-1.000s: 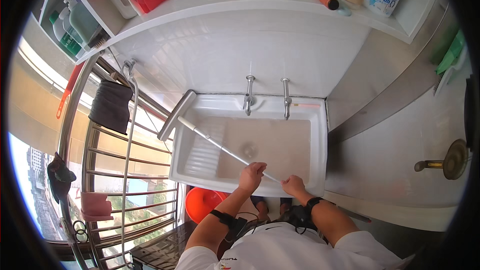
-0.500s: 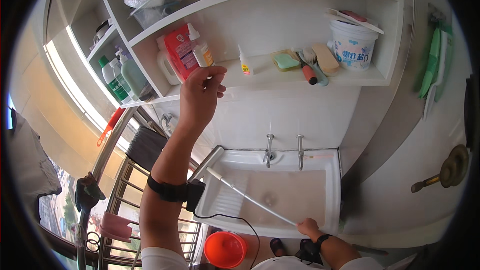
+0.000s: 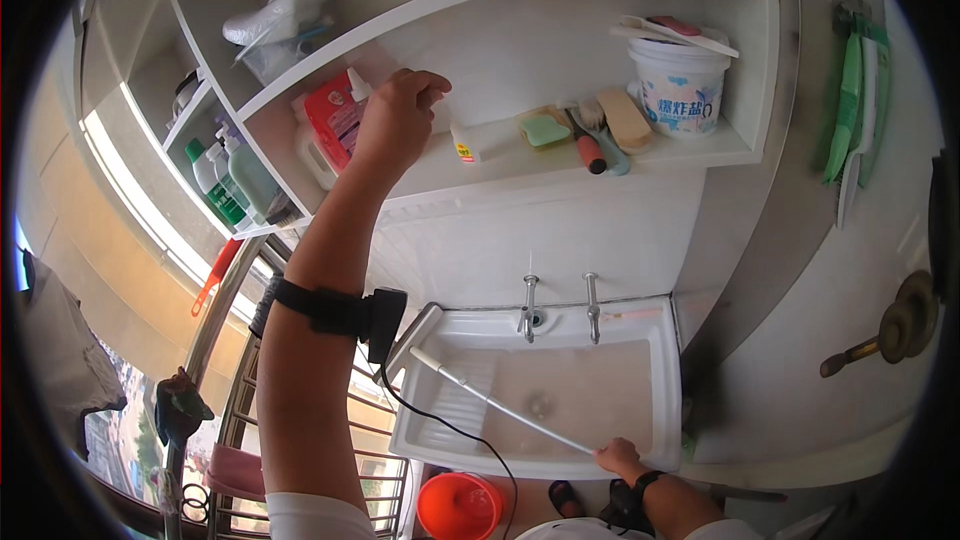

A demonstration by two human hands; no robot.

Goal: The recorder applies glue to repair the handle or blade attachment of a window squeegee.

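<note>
My left hand (image 3: pixel 402 118) is raised in front of the shelf, its fingers curled together; whatever they may hold is hidden. Behind it stand a red package (image 3: pixel 334 118) and a white-nozzled bottle (image 3: pixel 358 83), which the hand mostly covers. Just right of the hand, a small white bottle with a yellow label (image 3: pixel 464 147) stands on the shelf. Lower down, my right hand (image 3: pixel 618 456) is closed round the end of a thin whitish pole (image 3: pixel 510 408). The pole slants across the white sink (image 3: pixel 665 380), its far end near the sink's left side.
On the shelf (image 3: pixel 560 176) sit green soap in a dish (image 3: pixel 544 130), several brushes (image 3: pixel 590 152) and a white bucket (image 3: pixel 680 90). Two taps (image 3: pixel 529 310) rise behind the sink. An orange bucket (image 3: pixel 460 508) stands below. A black cable (image 3: pixel 450 425) hangs from my left wrist strap.
My left hand has risen and now covers most of the white-nozzled bottle. The view has shifted, so the shelf lies further left. My right hand keeps its grip on the pole.
</note>
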